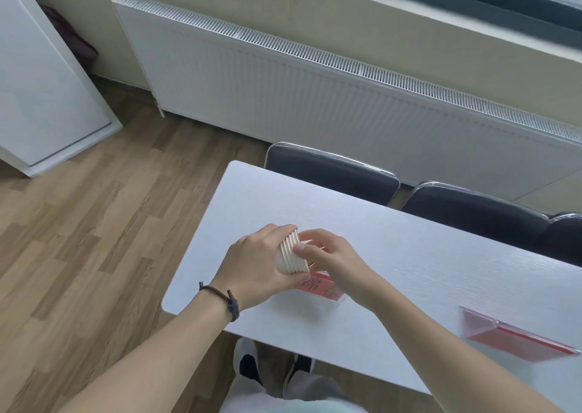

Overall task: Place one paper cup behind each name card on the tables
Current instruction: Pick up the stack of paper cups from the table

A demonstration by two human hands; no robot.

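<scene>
A long white radiator [330, 97] runs along the far wall under a window ledge, with a white cabinet [41, 82] at the far left on the wood-patterned floor [78, 239]. Nearer stands a white table [425, 264], its left end rounded at the corners. Behind its far edge sit two dark chairs: the left chair [330, 173] and the right chair [472, 208], side by side with their backs toward the table.

Both bare forearms reach in from the bottom edge and meet above the left part of the table. The left hand [252, 264] wraps around a stack of paper cups [293, 252], held on its side with the rims pointing right; the palm and fingers cover the bottoms and near side of the stack. The right hand [327, 255] is pressed against the open end, its thumb on the outermost rim and its fingers curled over the top of the stack, so the two hands are together with the cups clamped between them. A dark cord bracelet [226, 299] circles the left wrist.

Just beneath the hands, on the near side, a red name card [324, 290] in a clear stand sits on the table, partly hidden by the wrists. A second name card [516, 337] stands well to the right, blurred.
</scene>
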